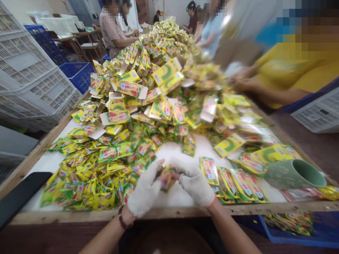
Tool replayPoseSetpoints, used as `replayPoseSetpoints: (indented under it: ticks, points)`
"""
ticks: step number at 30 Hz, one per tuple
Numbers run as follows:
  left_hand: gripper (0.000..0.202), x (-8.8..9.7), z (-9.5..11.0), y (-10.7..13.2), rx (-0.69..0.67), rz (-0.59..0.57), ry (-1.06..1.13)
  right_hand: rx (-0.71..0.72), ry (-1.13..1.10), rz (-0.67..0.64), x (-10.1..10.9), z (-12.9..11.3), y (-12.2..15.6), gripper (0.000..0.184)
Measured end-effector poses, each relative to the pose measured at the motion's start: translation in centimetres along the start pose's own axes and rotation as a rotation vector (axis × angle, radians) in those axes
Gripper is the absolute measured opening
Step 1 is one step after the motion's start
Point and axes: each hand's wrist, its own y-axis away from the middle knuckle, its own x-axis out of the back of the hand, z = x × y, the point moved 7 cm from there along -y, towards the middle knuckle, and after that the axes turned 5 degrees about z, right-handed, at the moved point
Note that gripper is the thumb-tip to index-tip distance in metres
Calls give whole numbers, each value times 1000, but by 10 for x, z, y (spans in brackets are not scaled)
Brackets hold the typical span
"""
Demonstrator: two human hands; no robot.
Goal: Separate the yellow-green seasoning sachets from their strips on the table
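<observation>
My left hand [147, 188] and my right hand [197, 183] wear white gloves with bare fingertips showing. They meet above the white table top [177, 201], near its front edge. Between their closed fingers is a small candy packet [167, 180], green, yellow and red, blurred by motion; a second layer cannot be made out. Left of my left hand spreads a heap of small shiny candy packets [92, 176]. To the right of my right hand, several filled-looking yellow-green cartons [234, 183] lean in a row. Open printed cartons [129, 89] pile up beyond both hands.
A green cup [293, 173] lies on its side at the right. A black phone [23, 194] rests on the left wooden rim [39, 148]. White crates [34, 67] stack at the left; a blue bin [304, 229] holds packets below right. A co-worker in yellow [286, 74] sits at the right.
</observation>
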Motion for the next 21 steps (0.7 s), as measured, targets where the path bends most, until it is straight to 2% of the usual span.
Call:
replayPoseSetpoints:
  ticks: [3, 5, 9, 12, 17, 19, 21]
  points:
    - [44, -4, -18, 7, 211, 15, 391, 42, 46, 224, 13, 6, 10, 16]
    - [46, -8, -24, 12, 254, 17, 503, -42, 29, 258, 11, 18, 19, 20]
    - [40, -11, -33, 21, 295, -52, 498, -185, -78, 220, 0, 39, 32, 23]
    - [42, -8, -34, 25, 286, -124, 486, -190, -138, 234, -2, 44, 36, 26]
    - [36, 2, -25, 25, 206, -127, 375, -207, -102, 227, -7, 43, 37, 25]
    - [27, 3, -19, 24, 197, -134, 364, -205, -76, 179, -13, 39, 35, 22]
    - [18, 5, -17, 22, 223, -100, 321, -202, -76, 78, -22, 34, 32, 21]
